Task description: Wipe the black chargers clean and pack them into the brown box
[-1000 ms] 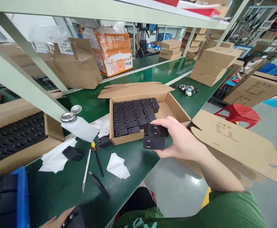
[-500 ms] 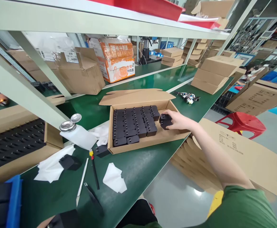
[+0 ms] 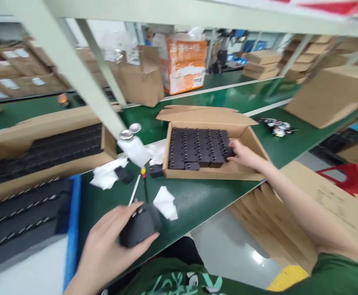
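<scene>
In the lower middle, my left hand [image 3: 113,241] is wrapped round a black block [image 3: 140,227] with rounded edges and small shiny pins or holes on one face. It is held above the green bench. My right hand [image 3: 243,155] reaches into an open cardboard box [image 3: 216,174], its fingers closed on another black block [image 3: 229,152] at the right end of the packed rows. Rows of like black blocks [image 3: 194,147] fill the left part of that box. The held block's far side is hidden by the fingers and its neighbours.
Left of the box are a white pump bottle [image 3: 134,149], paper wipes [image 3: 166,203], a silver pen-like tool [image 3: 134,189] and a loose black block [image 3: 124,175]. A blue crate [image 3: 74,221] and a second carton [image 3: 108,147] hold more blocks. A shelf post [image 3: 74,69] slants nearby.
My left hand has risen from the lower edge with its black block. The right hand's block has moved left, up against the rows. The view has swung left.
</scene>
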`<state>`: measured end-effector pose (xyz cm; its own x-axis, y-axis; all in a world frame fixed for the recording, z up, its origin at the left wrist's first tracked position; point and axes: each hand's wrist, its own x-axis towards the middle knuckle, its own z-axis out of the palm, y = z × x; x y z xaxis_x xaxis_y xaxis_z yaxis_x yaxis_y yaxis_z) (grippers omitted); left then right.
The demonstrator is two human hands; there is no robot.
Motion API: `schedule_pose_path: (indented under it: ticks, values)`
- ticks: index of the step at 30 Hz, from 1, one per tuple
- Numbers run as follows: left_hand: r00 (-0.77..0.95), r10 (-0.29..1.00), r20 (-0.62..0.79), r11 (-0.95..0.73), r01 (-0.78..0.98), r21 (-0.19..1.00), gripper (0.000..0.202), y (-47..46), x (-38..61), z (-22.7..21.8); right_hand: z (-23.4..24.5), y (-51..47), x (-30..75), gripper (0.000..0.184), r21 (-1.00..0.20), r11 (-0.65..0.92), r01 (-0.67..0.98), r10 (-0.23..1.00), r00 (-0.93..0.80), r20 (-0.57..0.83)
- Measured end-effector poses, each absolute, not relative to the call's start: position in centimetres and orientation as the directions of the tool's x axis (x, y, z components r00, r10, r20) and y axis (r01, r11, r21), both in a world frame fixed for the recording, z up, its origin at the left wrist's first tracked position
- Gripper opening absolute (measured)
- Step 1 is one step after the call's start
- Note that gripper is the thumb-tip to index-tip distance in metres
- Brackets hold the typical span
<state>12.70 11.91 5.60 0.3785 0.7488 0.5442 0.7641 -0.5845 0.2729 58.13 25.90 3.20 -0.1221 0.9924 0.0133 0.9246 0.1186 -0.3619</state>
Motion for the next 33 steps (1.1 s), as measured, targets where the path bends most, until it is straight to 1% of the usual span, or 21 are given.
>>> schedule_pose_path:
  ticks: [2,4,5,6,7,8,9,10,14,16,17,18,19,21,22,23,25,27,29,31,33]
  values:
    - [0.406,0.760,0.507,-0.605,0.727,0.325,0.047,12.8,14.4,6.8,4.8,24.5,55.9,0.051,-0.365,0.122,0.923,0.992,-0.102,0.074]
    - [0.411,0.770,0.488,-0.612,0.691,0.383,0.048,14.0,16.1,7.6,7.0,21.8,52.9,0.054,-0.393,0.192,0.899,0.980,-0.151,0.133]
    - [0.410,0.765,0.497,-0.622,0.670,0.405,0.050,14.5,17.0,7.9,8.1,20.1,51.2,0.057,-0.468,0.264,0.843,0.964,-0.243,0.106]
    - [0.407,0.754,0.515,-0.637,0.644,0.424,0.051,15.0,17.9,8.1,8.9,18.4,49.5,0.065,-0.554,0.337,0.762,0.928,-0.368,0.058]
    - [0.404,0.741,0.536,-0.654,0.615,0.441,0.053,15.5,18.8,8.1,9.5,16.9,47.7,0.077,-0.600,0.401,0.692,0.876,-0.482,0.031]
    - [0.401,0.730,0.554,-0.669,0.583,0.460,0.054,15.9,19.8,8.2,9.8,15.7,46.1,0.084,-0.629,0.450,0.634,0.834,-0.551,0.042]
    - [0.401,0.721,0.565,-0.682,0.552,0.480,0.055,16.2,20.7,8.2,9.8,14.9,44.7,0.087,-0.652,0.462,0.602,0.821,-0.568,0.057]
    - [0.407,0.714,0.570,-0.694,0.522,0.496,0.056,16.4,21.6,8.2,9.5,14.3,43.7,0.085,-0.667,0.457,0.588,0.829,-0.554,0.079]
    - [0.460,0.670,0.582,-0.742,0.421,0.521,0.060,16.5,24.1,8.2,8.4,13.7,43.4,0.064,-0.750,0.371,0.547,0.903,-0.401,0.154]
    - [0.449,0.662,0.600,-0.749,0.389,0.536,0.065,16.6,24.8,8.6,8.3,13.3,44.8,0.065,-0.763,0.368,0.531,0.910,-0.373,0.180]
    - [0.421,0.684,0.596,-0.729,0.385,0.565,0.064,16.9,25.2,8.8,8.5,13.2,45.7,0.064,-0.754,0.371,0.542,0.916,-0.346,0.202]
    - [0.381,0.732,0.564,-0.681,0.389,0.620,0.058,17.4,25.6,9.1,8.6,13.1,46.7,0.062,-0.740,0.369,0.562,0.924,-0.308,0.227]
    - [0.336,0.803,0.492,-0.594,0.391,0.703,0.049,18.2,26.1,9.4,8.8,13.2,47.9,0.059,-0.734,0.353,0.580,0.935,-0.258,0.245]
    - [0.270,0.928,0.255,-0.345,0.368,0.863,0.036,20.5,27.4,9.9,9.0,14.0,50.3,0.053,-0.772,0.267,0.577,0.963,-0.136,0.232]
    - [0.266,0.956,0.123,-0.213,0.343,0.915,0.034,21.9,28.3,9.9,9.0,14.6,51.4,0.052,-0.813,0.201,0.547,0.979,-0.077,0.189]
    - [0.288,0.957,0.030,-0.126,0.319,0.939,0.034,23.4,29.3,9.8,9.0,15.2,52.4,0.052,-0.851,0.128,0.509,0.991,-0.028,0.132]
    - [0.358,0.930,-0.083,-0.022,0.280,0.960,0.032,26.0,31.2,9.1,9.1,16.3,53.8,0.053,-0.894,0.032,0.448,0.998,0.032,0.052]
    - [0.431,0.890,-0.148,0.034,0.261,0.965,0.029,27.6,32.8,8.0,9.2,16.8,54.1,0.055,-0.902,0.036,0.429,0.998,0.023,0.051]
    - [0.486,0.856,-0.178,0.052,0.263,0.963,0.024,28.1,33.8,6.9,9.4,16.5,53.6,0.056,-0.891,0.087,0.445,0.996,-0.022,0.087]
    - [0.516,0.837,-0.182,0.025,0.297,0.955,0.019,27.9,34.0,6.1,9.8,15.8,52.9,0.054,-0.852,0.126,0.508,0.992,-0.038,0.123]
    - [0.528,0.831,-0.176,-0.035,0.366,0.930,0.019,27.5,33.7,5.6,10.2,15.0,52.2,0.051,-0.779,0.150,0.609,0.986,-0.035,0.162]
